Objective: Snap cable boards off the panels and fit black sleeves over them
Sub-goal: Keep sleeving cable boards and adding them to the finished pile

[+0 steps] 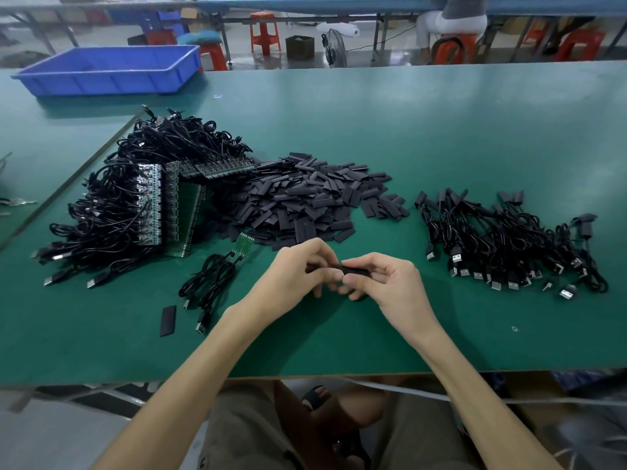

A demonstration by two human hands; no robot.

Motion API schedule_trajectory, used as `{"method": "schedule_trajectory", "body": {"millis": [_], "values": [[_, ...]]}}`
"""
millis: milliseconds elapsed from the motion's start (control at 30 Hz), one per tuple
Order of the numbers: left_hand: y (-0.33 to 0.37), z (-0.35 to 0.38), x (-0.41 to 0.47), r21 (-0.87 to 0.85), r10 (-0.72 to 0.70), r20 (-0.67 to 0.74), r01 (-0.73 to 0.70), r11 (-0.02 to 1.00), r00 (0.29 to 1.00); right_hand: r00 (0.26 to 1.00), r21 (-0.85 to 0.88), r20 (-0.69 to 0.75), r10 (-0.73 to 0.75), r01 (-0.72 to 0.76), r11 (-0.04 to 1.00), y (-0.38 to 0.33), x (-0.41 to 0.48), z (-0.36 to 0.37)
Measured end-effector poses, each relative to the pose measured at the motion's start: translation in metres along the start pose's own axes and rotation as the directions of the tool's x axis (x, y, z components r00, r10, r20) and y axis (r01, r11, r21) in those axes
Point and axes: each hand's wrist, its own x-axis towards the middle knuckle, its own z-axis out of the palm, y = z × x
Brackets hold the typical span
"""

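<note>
both hands are up just over the near part of the green table [441,137], meeting in the middle. the right hand [383,279] has its thumb and fingers curled round one black sleeve [354,269] and is clamped on its right end. the left hand [298,269] is curled too, pinching at the sleeve's left end. fingers cover that end, so i can't tell whether a board is inside it. the sleeve is held roughly level, off the table.

behind the hands is the big pile of sleeves [305,201], loose and flat, heaped every which way. touching its left side is the stack of panels [159,205], green strips standing on edge with a huge tangle of black cables [101,225] hanging off them and spilling left.

just left of the left hand lies a loose cable [213,276], coiled, with a small green board [242,244] on its far end, bare. nearer the table edge there's a stray sleeve [168,320] lying flat by itself.

well off to the right is a separate heap of sleeved cables [509,245], plugs mostly pointing toward the near edge.

far left corner of the table has a blue bin [108,69]. past the table there are orange stools [264,32] and a fan [334,49] on the floor.
</note>
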Motion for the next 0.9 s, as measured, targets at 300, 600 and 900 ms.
{"method": "schedule_trajectory", "body": {"millis": [300, 600, 900], "values": [[-0.001, -0.016, 0.003, 0.136, -0.002, 0.003, 0.001, 0.991, 1.0, 0.997, 0.022, -0.082, 0.006, -0.004, 1.0, 0.0, 0.0, -0.002], [0.0, -0.011, -0.003, 0.155, 0.039, -0.045, -0.032, 0.987, 0.998, 0.999, -0.011, -0.036, 0.027, -0.028, 1.0, 0.001, 0.0, -0.003], [0.0, -0.012, 0.0, 0.141, 0.021, -0.049, -0.014, 0.99, 0.999, 0.981, -0.496, -0.051, -0.187, 0.137, 0.857, -0.001, -0.002, 0.006]]}}
